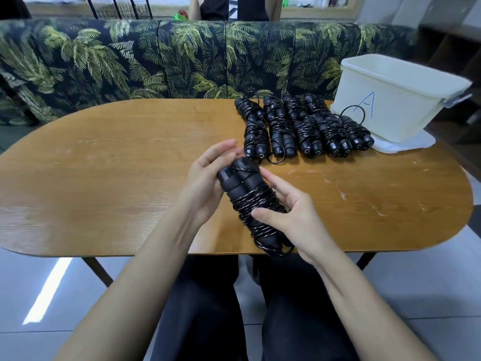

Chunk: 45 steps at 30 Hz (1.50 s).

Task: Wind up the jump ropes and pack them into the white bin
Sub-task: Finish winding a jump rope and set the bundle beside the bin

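You hold one jump rope (248, 196) in both hands, just above the near edge of the wooden table (117, 178). Its two stubby black handles lie side by side, and the thin black cord, flecked with pale glints, is wrapped round them in many tight turns from the middle down to the lower end, where a few loops hang slack. The upper handle ends are bare and matte, with a single strand crossing them. Your left hand (208, 178) cups the upper end, its fingers bent behind the handles. Your right hand (289, 217) grips the lower half, thumb pressed across the wraps and fingers curled behind. Farther back on the table, to the right, the other wound ropes (299, 126) lie in two close rows, handle ends facing you, with small loops of cord poking out here and there. The white bin (395, 108), marked with a blue letter A, stands just beside them at the table's right end, on a flat white lid (413, 143).
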{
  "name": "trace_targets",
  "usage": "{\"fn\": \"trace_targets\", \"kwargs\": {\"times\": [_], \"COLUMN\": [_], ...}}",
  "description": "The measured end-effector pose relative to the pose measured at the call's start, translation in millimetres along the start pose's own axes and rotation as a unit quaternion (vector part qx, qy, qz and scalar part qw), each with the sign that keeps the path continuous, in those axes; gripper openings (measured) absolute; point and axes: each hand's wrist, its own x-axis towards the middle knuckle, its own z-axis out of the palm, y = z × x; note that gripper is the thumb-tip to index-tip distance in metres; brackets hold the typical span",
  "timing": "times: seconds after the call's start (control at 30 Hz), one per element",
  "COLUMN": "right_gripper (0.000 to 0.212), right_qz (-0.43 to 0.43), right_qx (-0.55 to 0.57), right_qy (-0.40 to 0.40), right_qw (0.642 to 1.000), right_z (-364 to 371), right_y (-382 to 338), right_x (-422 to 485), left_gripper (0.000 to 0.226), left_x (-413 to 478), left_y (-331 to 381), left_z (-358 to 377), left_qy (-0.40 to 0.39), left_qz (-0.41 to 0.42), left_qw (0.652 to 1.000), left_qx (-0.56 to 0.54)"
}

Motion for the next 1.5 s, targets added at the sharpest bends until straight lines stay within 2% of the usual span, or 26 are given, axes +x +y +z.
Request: {"fn": "trace_targets", "kwargs": {"times": [0.03, 0.1, 0.17, 0.27, 0.37, 0.53, 0.67, 0.83, 0.93, 1.03, 1.2, 1.37, 1.5], "right_gripper": [0.078, 0.082, 0.087, 0.084, 0.081, 0.078, 0.087, 0.08, 0.071, 0.054, 0.029, 0.024, 0.027], "right_qz": [-0.004, -0.007, -0.003, -0.018, -0.027, -0.022, 0.02, 0.018, 0.013, 0.03, 0.053, 0.04, 0.025], "right_qx": [0.003, 0.03, 0.065, 0.063, 0.061, 0.092, 0.021, -0.019, -0.044, -0.044, 0.069, 0.071, 0.047], "right_qy": [0.011, 0.043, 0.08, 0.109, 0.131, 0.151, 0.104, 0.017, 0.002, 0.053, 0.099, 0.144, 0.159], "right_qw": [1.0, 0.999, 0.995, 0.992, 0.989, 0.984, 0.994, 1.0, 0.999, 0.997, 0.991, 0.986, 0.986], "right_z": [1, 2, 3, 8, 12, 20, 11, -5, -7, -3, 6, 12, 7], "right_y": [-1, 0, 0, 0, 5, 19, 25, 24, 24, 27, 32, 36, 32], "right_x": [1, 4, 6, 8, 10, 15, 24, 28, 32, 38, 46, 61, 77], "left_gripper": [0.017, 0.026, 0.026, 0.018, 0.017, 0.029, 0.035, 0.043, 0.035, 0.033, 0.032, 0.028, 0.037], "left_x": [-3, -6, -9, -10, -8, -2, 3, 10, 12, 17, 29, 41, 43], "left_y": [-2, -10, -17, -24, -23, -28, -26, -25, -29, -32, -33, -33, -38], "left_z": [3, 3, 2, 7, 13, 18, 13, -7, -11, -9, 0, 14, 17], "left_qy": [0.005, 0.007, -0.019, -0.012, 0.014, 0.061, 0.007, -0.08, -0.063, -0.019, 0.025, 0.068, 0.062], "left_qz": [0.042, 0.109, 0.161, 0.192, 0.181, 0.1, 0.051, 0.017, 0.029, 0.056, 0.074, 0.083, 0.011], "left_qw": [0.999, 0.99, 0.97, 0.959, 0.964, 0.98, 0.984, 0.987, 0.979, 0.974, 0.965, 0.972, 0.986], "left_qx": [0.022, 0.093, 0.181, 0.209, 0.195, 0.163, 0.173, 0.141, 0.192, 0.219, 0.252, 0.211, 0.151]}}
